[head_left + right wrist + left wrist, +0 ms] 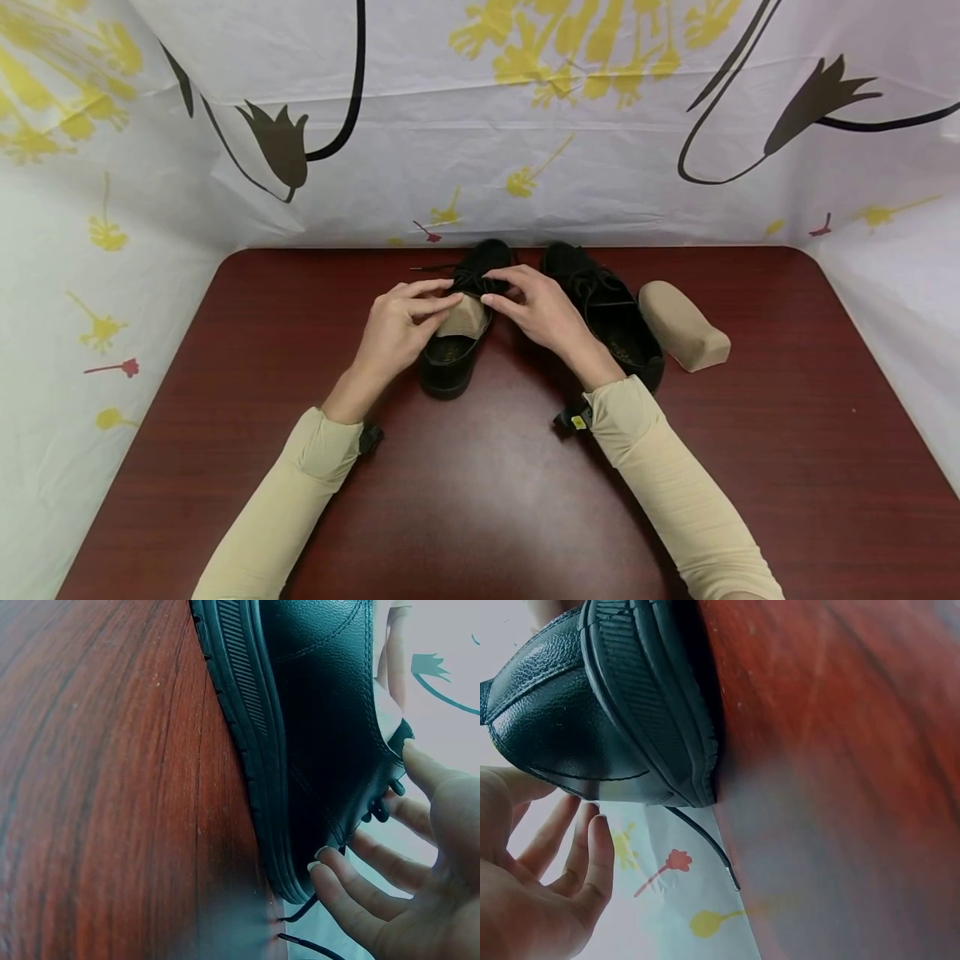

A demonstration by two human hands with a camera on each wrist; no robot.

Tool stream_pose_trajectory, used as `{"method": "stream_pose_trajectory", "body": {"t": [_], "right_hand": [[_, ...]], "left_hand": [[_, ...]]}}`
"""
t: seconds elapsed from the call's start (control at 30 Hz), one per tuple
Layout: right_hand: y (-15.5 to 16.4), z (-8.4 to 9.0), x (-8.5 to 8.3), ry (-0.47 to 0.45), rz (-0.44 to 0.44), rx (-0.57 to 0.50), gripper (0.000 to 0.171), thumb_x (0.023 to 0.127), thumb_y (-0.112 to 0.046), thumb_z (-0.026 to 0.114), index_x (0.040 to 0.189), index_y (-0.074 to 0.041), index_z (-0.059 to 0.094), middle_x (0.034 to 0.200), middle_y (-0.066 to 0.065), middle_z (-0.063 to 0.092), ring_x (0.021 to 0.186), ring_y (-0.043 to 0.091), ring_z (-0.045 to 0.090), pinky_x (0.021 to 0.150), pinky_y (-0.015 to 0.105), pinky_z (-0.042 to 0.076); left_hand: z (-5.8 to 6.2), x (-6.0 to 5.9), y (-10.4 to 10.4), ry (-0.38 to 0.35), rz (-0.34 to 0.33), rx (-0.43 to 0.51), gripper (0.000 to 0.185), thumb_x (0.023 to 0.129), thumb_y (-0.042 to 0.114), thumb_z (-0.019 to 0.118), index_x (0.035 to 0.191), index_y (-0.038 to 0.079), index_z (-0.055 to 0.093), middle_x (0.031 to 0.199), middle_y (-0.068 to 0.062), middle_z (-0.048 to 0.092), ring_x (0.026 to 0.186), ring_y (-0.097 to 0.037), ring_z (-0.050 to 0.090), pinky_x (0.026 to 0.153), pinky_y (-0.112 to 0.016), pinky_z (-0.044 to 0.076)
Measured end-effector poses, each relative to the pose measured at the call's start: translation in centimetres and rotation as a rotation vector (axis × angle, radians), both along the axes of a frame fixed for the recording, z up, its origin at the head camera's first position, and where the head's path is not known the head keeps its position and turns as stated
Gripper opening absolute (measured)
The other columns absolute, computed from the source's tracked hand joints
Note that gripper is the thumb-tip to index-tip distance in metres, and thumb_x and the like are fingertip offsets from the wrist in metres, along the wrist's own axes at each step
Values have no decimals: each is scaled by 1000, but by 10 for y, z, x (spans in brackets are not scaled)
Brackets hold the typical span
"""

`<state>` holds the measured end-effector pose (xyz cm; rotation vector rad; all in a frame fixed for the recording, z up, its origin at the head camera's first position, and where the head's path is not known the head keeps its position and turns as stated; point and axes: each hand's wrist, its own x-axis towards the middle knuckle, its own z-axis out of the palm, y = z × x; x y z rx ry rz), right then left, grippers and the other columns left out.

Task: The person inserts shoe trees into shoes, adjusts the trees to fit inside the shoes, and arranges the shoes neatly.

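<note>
A black lace-up shoe (447, 377) stands at the back of the table with its toe away from me. Inside its opening sits a beige shoe insert (465, 318), its heel end showing above the insole. From the left, my left hand (393, 329) holds the insert with thumb and index finger at its edge. On the other side my right hand (543, 312) grips the shoe by its lacing. In the right wrist view, the right thumb lies at the opening's rim and the fingertips at the side of the shoe (322, 727). A loose lace (712, 844) hangs past the toe.
A second black shoe (645, 373) stands to the right, its opening showing the insole. Beside it lies another beige shoe insert (682, 329). Behind the dark red table (480, 500) hangs a white printed cloth (420, 75), which also runs along both sides.
</note>
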<state>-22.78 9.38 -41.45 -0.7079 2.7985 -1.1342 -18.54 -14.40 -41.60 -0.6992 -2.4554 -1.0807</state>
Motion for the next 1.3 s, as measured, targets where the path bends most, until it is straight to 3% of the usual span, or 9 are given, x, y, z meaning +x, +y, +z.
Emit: {"method": "stream_pose_trajectory", "body": {"t": [0.1,0.23,0.43,0.6,0.77,0.87,1.0,1.3], "right_hand": [[-1,1,-1,3,4,0,47,97,-44,60,137,-19,60,133,4,59,107,22,64,90,41,51],[-1,1,-1,6,4,0,47,97,-44,60,137,-19,60,134,4,58,107,23,64,91,41,51],[-2,3,-1,6,4,-5,46,98,-43,60,137,-20,60,133,3,59,108,23,64,92,41,51],[-3,4,-1,4,9,-5,48,97,-44,60,138,-19,60,134,5,58,108,24,64,92,43,50],[-4,4,-1,1,11,-6,48,97,-44,61,138,-19,60,135,5,58,107,24,64,91,43,50],[-4,4,0,-15,6,-5,49,97,-45,61,138,-20,59,136,4,57,109,24,64,92,43,51],[-2,2,2,-42,-8,-6,49,97,-46,60,139,-22,59,138,3,55,111,25,63,92,43,51],[1,1,2,-16,2,-14,44,100,-43,56,138,-23,59,136,4,57,106,21,64,88,42,52]], "left_hand": [[1,0,-1,-8,-1,1,28,89,6,74,114,18,77,125,-5,68,89,-20,61,59,-31,41],[3,1,-2,-30,4,-26,34,90,1,71,116,20,76,128,-3,67,75,-17,56,63,-32,39],[5,2,-4,-63,42,-94,39,91,-1,66,120,24,74,130,1,65,82,-18,52,51,-29,35],[7,4,-6,-73,84,-150,38,91,2,67,119,27,74,130,1,66,75,-18,52,47,-28,34],[7,4,-8,-80,72,-197,48,90,-6,58,123,26,72,132,-3,64,79,-19,54,47,-28,29],[5,5,-9,-86,44,-166,50,90,-9,53,125,23,72,133,-4,63,64,-16,50,46,-27,28],[2,6,-7,-77,13,-98,46,91,-7,55,123,21,73,133,-3,64,44,-9,31,44,-24,29],[4,6,-6,-19,11,-41,43,90,-7,56,118,19,76,125,-2,69,50,-5,36,46,-22,32]]}}
